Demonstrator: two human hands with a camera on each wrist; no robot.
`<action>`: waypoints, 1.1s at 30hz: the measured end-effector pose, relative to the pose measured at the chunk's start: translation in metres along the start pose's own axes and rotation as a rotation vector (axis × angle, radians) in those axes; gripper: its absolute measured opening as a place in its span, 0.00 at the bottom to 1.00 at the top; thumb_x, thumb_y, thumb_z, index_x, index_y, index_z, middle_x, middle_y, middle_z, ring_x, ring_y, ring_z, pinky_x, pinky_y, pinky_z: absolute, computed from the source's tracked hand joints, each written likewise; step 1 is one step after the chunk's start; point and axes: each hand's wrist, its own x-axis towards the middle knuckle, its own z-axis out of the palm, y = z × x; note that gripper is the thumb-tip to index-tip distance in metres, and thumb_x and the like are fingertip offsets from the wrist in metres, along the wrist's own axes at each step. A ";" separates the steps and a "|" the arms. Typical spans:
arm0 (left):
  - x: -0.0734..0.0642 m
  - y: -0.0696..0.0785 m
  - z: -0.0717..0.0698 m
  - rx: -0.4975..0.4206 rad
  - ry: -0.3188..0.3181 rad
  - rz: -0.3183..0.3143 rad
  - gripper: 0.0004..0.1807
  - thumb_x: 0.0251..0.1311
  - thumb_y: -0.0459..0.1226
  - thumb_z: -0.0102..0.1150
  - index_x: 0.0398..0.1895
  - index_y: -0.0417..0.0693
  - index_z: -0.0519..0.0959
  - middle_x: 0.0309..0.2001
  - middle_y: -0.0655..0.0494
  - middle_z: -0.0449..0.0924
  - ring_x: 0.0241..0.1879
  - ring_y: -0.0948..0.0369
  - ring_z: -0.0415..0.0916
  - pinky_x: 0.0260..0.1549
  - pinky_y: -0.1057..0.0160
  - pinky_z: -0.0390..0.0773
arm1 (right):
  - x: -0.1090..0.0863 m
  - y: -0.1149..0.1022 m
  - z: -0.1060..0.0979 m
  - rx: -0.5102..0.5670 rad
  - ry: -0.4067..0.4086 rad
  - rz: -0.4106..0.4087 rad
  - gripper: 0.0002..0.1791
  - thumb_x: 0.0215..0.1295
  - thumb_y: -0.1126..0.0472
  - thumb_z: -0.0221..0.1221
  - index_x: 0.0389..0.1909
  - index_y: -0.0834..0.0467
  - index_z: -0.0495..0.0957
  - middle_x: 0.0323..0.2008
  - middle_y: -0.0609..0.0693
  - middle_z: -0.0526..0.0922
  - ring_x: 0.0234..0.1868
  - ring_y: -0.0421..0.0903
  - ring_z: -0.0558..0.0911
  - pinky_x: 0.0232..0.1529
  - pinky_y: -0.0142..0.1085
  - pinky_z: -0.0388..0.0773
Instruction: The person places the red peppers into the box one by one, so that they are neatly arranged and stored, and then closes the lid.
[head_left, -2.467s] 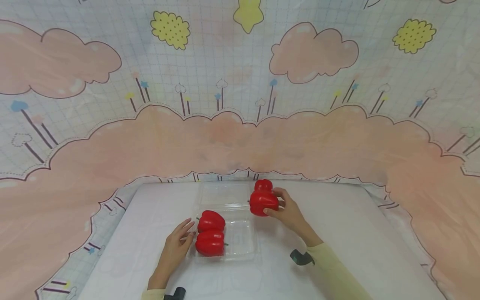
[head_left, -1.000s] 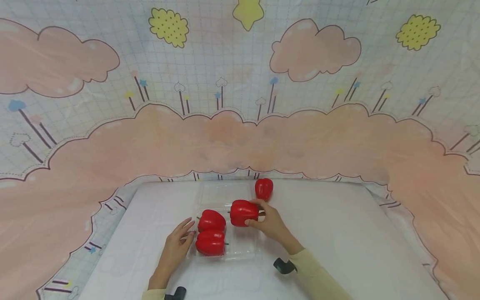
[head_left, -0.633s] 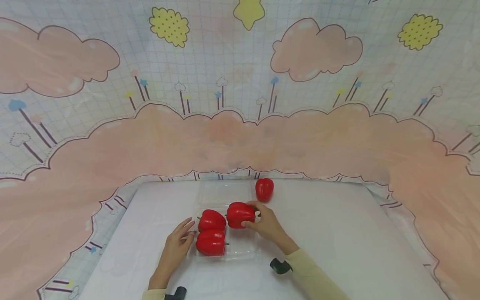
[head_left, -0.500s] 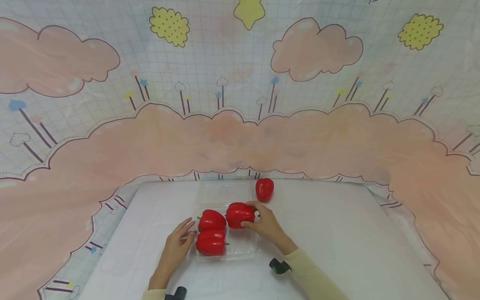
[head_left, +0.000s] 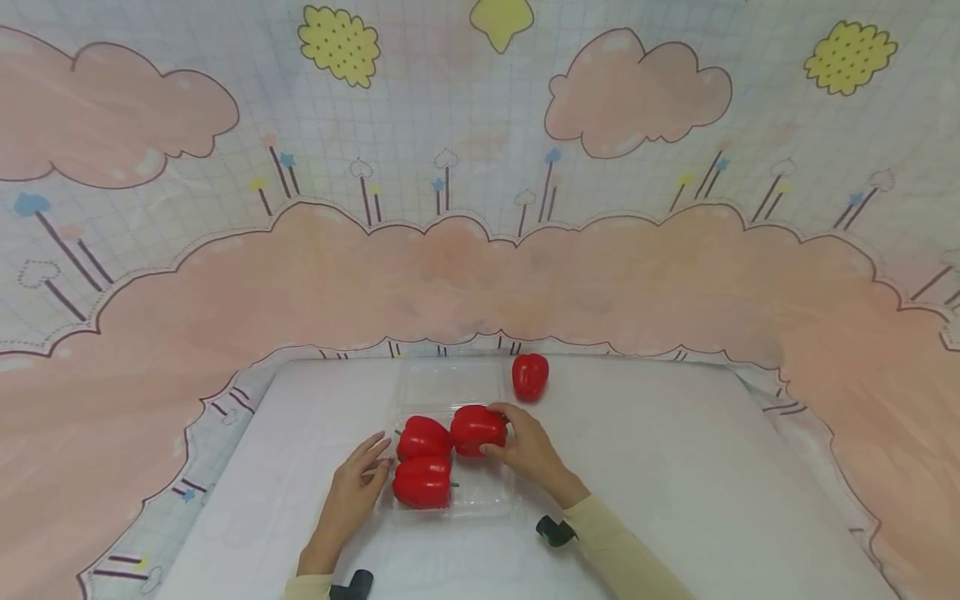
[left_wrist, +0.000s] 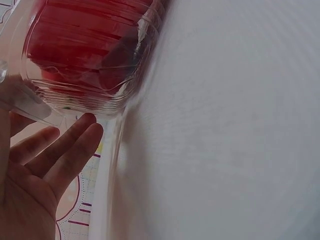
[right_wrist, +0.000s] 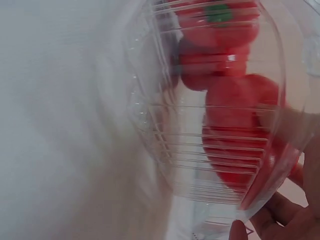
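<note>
A clear plastic clamshell box [head_left: 483, 492] lies unfolded on the table. In its near half two red bell peppers sit at the left, one farther pepper [head_left: 423, 437] and one nearer pepper [head_left: 422, 482]. My right hand [head_left: 531, 450] grips a third red bell pepper [head_left: 474, 431] by its right end, inside the box's far right part. Through the clear wall [right_wrist: 215, 165] in the right wrist view, red peppers show. My left hand [head_left: 351, 487] stays at the box's left side, fingers extended, fingertips right at the ribbed wall [left_wrist: 82, 97] in the left wrist view.
Another red bell pepper [head_left: 530, 377] stands on the white table [head_left: 660, 467], behind and right of the box. The box's lid half [head_left: 450, 382] spreads toward the back edge. Behind the table hangs a patterned cloth [head_left: 420, 275].
My right hand has carried its pepper from beside the standing pepper leftward into the box, up against the farther left pepper. The left hand has stayed in place.
</note>
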 end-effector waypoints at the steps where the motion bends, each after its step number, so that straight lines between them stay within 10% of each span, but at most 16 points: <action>1: 0.000 0.000 0.000 0.001 0.001 0.001 0.22 0.65 0.31 0.57 0.62 0.41 0.76 0.68 0.44 0.71 0.49 0.52 0.84 0.45 0.60 0.86 | 0.000 0.001 0.000 -0.007 0.004 -0.011 0.35 0.54 0.57 0.71 0.63 0.52 0.70 0.60 0.51 0.77 0.62 0.52 0.75 0.63 0.54 0.77; 33: 0.000 -0.001 0.001 0.013 0.017 0.013 0.22 0.64 0.30 0.57 0.62 0.40 0.76 0.67 0.43 0.71 0.48 0.51 0.85 0.44 0.60 0.86 | -0.003 0.005 0.006 -0.140 -0.013 -0.118 0.28 0.55 0.55 0.70 0.58 0.51 0.76 0.59 0.50 0.76 0.61 0.50 0.74 0.58 0.45 0.82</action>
